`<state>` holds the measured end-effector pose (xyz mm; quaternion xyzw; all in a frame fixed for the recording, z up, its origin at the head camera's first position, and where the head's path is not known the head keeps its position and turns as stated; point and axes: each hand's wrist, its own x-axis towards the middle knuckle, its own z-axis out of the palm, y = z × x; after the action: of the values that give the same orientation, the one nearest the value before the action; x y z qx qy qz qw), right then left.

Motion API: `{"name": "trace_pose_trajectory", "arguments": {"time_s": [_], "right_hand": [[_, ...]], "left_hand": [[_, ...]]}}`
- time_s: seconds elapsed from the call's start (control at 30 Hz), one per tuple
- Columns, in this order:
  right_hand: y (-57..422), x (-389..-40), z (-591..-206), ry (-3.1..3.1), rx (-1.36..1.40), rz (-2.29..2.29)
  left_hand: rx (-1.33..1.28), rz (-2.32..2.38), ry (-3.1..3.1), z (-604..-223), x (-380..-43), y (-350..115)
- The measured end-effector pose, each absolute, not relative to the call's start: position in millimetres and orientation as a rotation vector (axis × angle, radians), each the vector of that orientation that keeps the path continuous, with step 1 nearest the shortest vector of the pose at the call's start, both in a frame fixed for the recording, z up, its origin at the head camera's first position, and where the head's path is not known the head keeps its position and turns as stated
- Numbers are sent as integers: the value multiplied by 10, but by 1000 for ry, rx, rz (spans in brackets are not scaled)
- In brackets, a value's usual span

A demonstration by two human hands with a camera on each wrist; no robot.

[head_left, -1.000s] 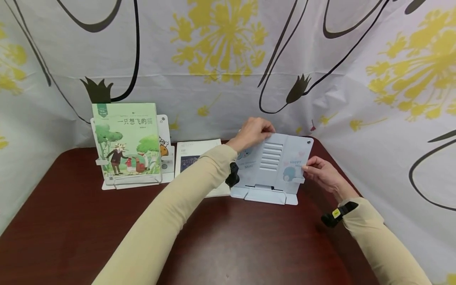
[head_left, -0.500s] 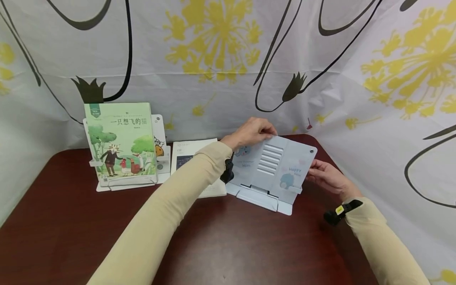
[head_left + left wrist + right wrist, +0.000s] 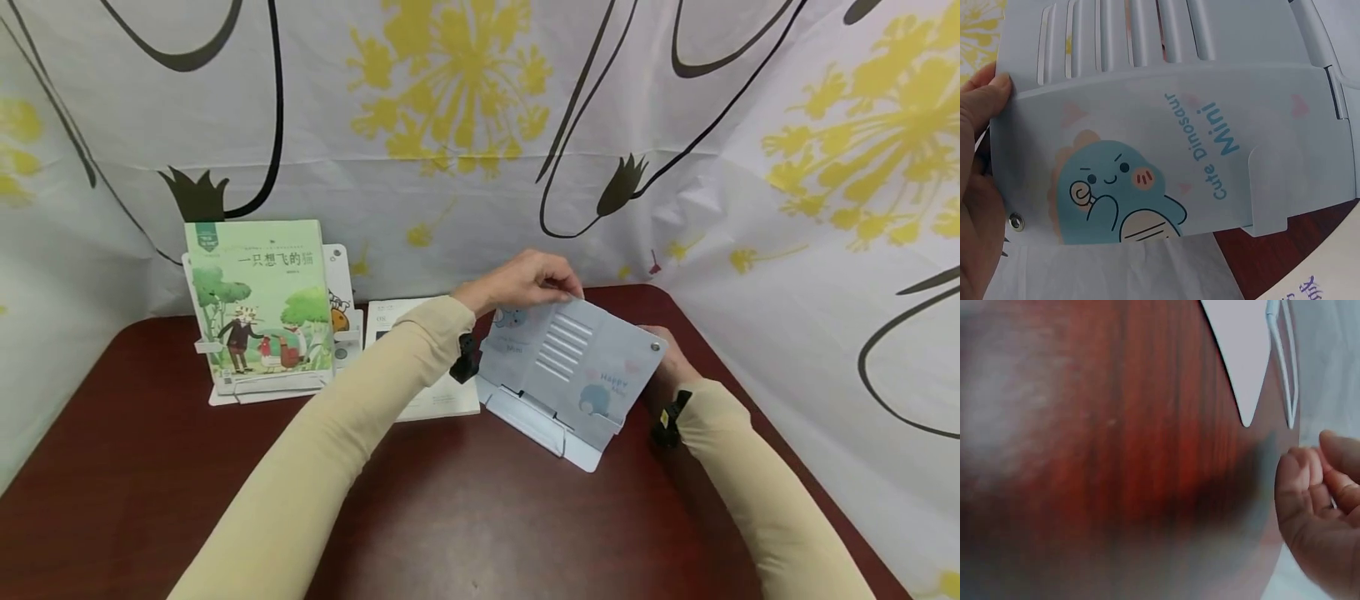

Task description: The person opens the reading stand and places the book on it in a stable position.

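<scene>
A pale blue metal book stand (image 3: 551, 358) with dinosaur prints stands turned at an angle on the dark red table, its front base corner toward me. My left hand (image 3: 528, 279) pinches its top edge. In the left wrist view the thumb (image 3: 1001, 86) lies on the stand's printed face (image 3: 1116, 187), and the other fingers are partly hidden behind it. My right hand (image 3: 670, 357) is behind the stand's right edge, mostly hidden in the head view. The right wrist view shows that hand (image 3: 1316, 512) loosely curled, holding nothing, near the base plate's corner (image 3: 1244, 375) and a wire leg (image 3: 1291, 394).
A green picture book (image 3: 262, 304) rests upright on a white book stand (image 3: 341, 275) at the left. Between the two stands lies a white book (image 3: 438, 402), partly covered by the left sleeve. A patterned curtain (image 3: 480, 192) hangs behind the table (image 3: 480, 517).
The blue stand has turned, its right side swinging toward me and its top tilting. My right hand has let go of its right edge and moved behind it. My left hand keeps its grip.
</scene>
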<state>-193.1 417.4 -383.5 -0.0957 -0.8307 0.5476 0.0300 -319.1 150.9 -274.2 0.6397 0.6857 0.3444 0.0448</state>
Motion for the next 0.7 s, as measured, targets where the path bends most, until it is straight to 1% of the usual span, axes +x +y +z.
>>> {"name": "trace_pose_trajectory", "arguments": {"time_s": [0.03, 0.1, 0.2, 0.4, 0.7], "right_hand": [[4154, -1952, -3818, -2621, -326, 1619], [4127, -1997, -3782, -2787, -367, 1294], [4125, -2064, -3790, -2928, -471, 1049], [4098, -2101, -3821, -2991, -508, 956], [4119, -2136, -3908, -3070, -465, 920]], "left_hand": [[1965, 1053, 2082, -2736, -3188, 1495], [1974, 1050, 2060, -2727, -3185, 1470], [1981, 1040, 2032, -2709, -3176, 1424], [2044, 1019, 1950, -2694, -3160, 1364], [2082, 1009, 1879, -2676, -3126, 1320]]}}
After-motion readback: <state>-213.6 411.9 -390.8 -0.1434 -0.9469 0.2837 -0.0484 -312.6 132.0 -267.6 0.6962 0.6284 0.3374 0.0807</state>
